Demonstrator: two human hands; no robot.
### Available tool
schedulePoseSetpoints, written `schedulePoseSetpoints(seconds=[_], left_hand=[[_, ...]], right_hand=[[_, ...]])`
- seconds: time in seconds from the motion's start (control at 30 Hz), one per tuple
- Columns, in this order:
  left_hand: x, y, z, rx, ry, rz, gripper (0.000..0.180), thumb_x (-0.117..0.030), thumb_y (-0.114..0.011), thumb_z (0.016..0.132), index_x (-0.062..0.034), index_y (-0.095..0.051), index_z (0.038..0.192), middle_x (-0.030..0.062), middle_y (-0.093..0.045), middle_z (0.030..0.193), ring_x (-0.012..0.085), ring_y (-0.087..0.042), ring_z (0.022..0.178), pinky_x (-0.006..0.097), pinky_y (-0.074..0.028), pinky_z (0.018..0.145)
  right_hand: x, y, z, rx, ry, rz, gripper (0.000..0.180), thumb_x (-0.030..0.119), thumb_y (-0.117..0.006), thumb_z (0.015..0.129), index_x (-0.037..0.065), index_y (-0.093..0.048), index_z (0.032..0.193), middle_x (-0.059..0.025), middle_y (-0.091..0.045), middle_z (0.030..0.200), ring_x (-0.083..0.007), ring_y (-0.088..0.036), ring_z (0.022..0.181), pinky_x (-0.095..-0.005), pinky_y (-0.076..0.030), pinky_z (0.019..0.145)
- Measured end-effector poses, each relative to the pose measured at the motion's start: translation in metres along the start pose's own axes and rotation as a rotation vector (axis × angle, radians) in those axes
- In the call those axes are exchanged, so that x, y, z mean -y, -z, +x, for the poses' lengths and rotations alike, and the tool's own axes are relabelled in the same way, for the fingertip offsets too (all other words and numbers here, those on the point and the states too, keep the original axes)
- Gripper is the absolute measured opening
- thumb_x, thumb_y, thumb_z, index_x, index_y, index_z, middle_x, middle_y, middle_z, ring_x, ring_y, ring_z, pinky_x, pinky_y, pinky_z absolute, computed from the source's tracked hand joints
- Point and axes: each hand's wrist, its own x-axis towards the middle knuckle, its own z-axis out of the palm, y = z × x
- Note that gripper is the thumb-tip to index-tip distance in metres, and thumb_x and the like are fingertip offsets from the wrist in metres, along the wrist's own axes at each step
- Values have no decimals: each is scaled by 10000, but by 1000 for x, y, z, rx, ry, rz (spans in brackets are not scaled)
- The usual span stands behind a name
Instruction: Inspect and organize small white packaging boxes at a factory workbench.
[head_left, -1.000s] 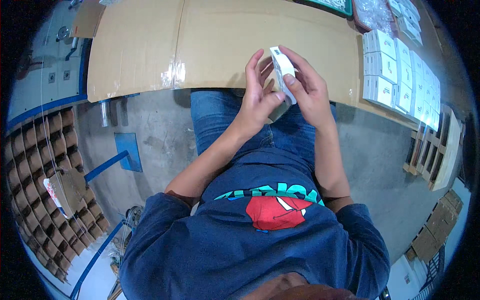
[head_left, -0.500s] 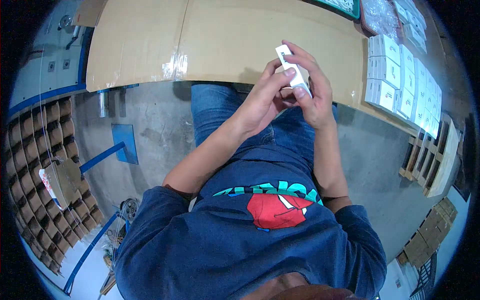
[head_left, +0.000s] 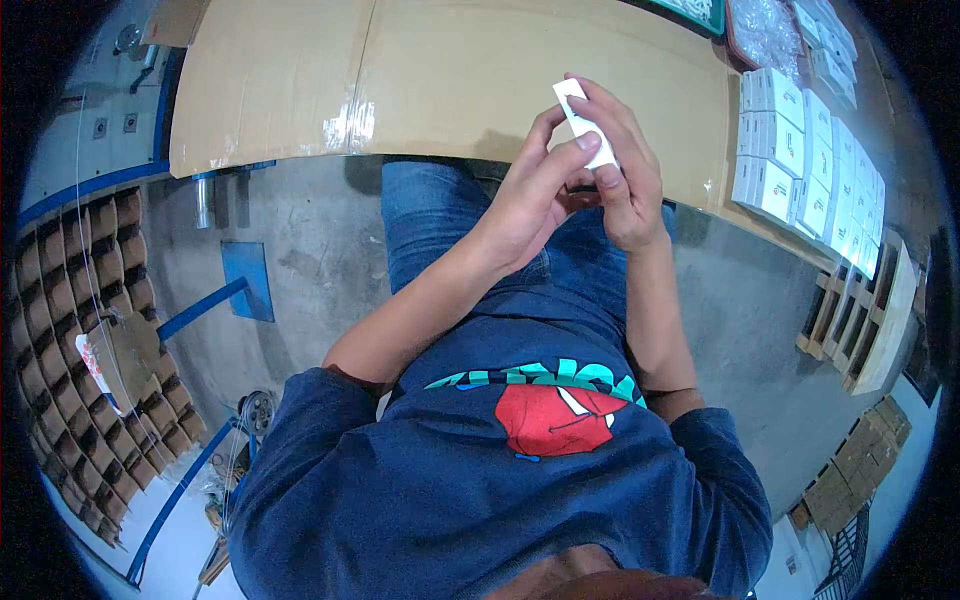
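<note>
While pinched by both hands, the small white box point(head_left: 583, 122) is held long-axis upright, right hand point(head_left: 625, 180) gripping higher than left hand point(head_left: 528, 200).

A flattened cardboard sheet point(head_left: 450, 80) covers the worktable across the top of the frame, with a strip of clear tape near its front edge. At the upper right, rows of small white boxes point(head_left: 800, 170) lie side by side. A cardboard divider grid point(head_left: 70, 330) fills the left edge. A blue metal bracket point(head_left: 245, 280) stands on the grey concrete floor point(head_left: 300, 240). Wooden pallets point(head_left: 860, 320) sit at right.
</note>
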Motion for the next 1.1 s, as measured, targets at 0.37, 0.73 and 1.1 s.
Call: schedulePoseSetpoints(seconds=[0.37,0.73,1.1], left_hand=[[2,-7,-2,-59,-67,24,528,-348,-584,976,-103,-412,1412,9,-579,1107,71,-576,931,247,-461,798],[9,4,3,11,-76,-49,739,-284,-631,974,-93,-246,1576,35,-635,1110,104,-644,975,282,-527,826],[8,-4,1,-69,-96,25,421,-326,-554,984,-80,-500,1321,13,-612,1072,85,-610,932,263,-498,811]], right_hand=[[-5,-5,0,-37,76,-30,557,464,-447,1045,-16,-613,1272,-284,-552,1378,-420,-593,1200,-453,-471,1007],[-4,-6,-1,-48,92,-24,558,454,-435,1053,-33,-613,1260,-299,-563,1365,-445,-590,1213,-461,-472,1011],[-5,-9,-2,-55,75,-14,571,452,-415,1062,-49,-613,1252,-306,-576,1348,-443,-599,1208,-455,-474,1010]])
